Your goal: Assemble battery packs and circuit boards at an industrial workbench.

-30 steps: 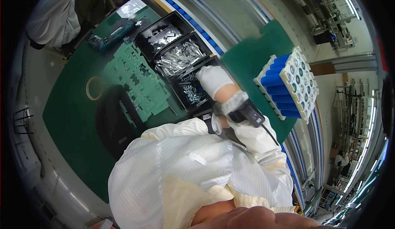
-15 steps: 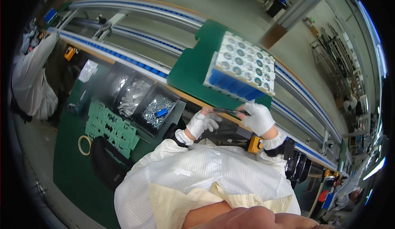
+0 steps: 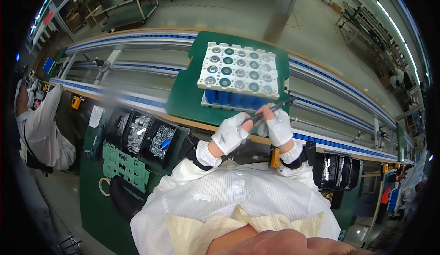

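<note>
In front of me, both white-gloved hands with bare fingertips are at a slim dark stick-like tool (image 3: 285, 103); its exact kind I cannot make out. My left hand (image 3: 230, 133) pinches its lower left end. My right hand (image 3: 278, 126) has its fingers closed around the middle, and the thin end points up to the right. Just beyond the hands stands a block of blue cylindrical battery cells (image 3: 223, 98), held between white plastic holders (image 3: 239, 74) with round openings on top. It rests on a green board (image 3: 183, 100), apart from my hands.
Conveyor rails (image 3: 137, 98) with blue rollers run beneath the board. Black bins of metal parts (image 3: 137, 133) and screws (image 3: 161, 141) stand at left, beside green plates (image 3: 120, 163) and a tape roll (image 3: 105, 186). More black bins (image 3: 337, 170) are at right. A person's white garment (image 3: 48, 126) shows far left.
My view has turned, so the cell block appears further left. Both hands have come closer together, and the tool now slants up to the right. My left fingers have closed more.
</note>
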`<state>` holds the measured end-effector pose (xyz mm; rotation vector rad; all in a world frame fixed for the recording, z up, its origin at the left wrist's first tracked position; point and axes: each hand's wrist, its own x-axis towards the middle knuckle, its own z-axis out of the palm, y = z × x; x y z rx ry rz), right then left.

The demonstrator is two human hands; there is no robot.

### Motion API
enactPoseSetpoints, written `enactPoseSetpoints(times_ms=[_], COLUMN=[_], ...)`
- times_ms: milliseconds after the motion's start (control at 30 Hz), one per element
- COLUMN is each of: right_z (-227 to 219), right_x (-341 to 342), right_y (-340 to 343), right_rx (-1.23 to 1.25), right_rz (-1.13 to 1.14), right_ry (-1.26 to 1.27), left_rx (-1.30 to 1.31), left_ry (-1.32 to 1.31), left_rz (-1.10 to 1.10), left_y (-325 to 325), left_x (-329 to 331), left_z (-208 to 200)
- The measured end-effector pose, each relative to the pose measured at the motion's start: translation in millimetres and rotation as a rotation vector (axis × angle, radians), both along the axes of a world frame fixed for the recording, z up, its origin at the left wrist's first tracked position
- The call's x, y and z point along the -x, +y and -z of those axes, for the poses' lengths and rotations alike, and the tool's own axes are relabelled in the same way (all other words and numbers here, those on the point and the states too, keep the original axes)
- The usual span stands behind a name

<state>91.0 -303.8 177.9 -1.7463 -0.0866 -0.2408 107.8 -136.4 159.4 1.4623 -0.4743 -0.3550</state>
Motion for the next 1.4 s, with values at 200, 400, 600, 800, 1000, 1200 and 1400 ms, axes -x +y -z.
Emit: enactPoseSetpoints(times_ms=[200, 400, 600, 800, 1000, 1200, 1400], right_z=[-17, -25, 11, 21, 13, 17, 16], right_x=[-43, -97, -130, -144, -144, -148, -147], right_y=[-23, -84, -91, -88, -90, -95, -89], right_rx=[-0.086, -0.405, 0.174, 0.294, 0.270, 0.166, 0.260], right_rz=[-0.093, 0.389, 0.496, 0.483, 0.512, 0.490, 0.564], right_ry=[-0.192, -0.098, -0.206, -0.261, -0.167, -0.113, -0.161], left_rx=[0.357, 0.141, -0.181, -0.517, -0.481, -0.489, -0.502], left_ry=[0.697, 0.113, -0.181, -0.526, -0.503, -0.480, -0.545], left_rz=[0.427, 0.014, -0.518, -0.575, -0.539, -0.523, -0.538], left_y=[-10, 14, 8, 7, 8, 8, 7], left_x=[-24, -55, -118, -137, -135, -132, -131], left_z=[-32, -51, -40, -8, -15, -17, -16])
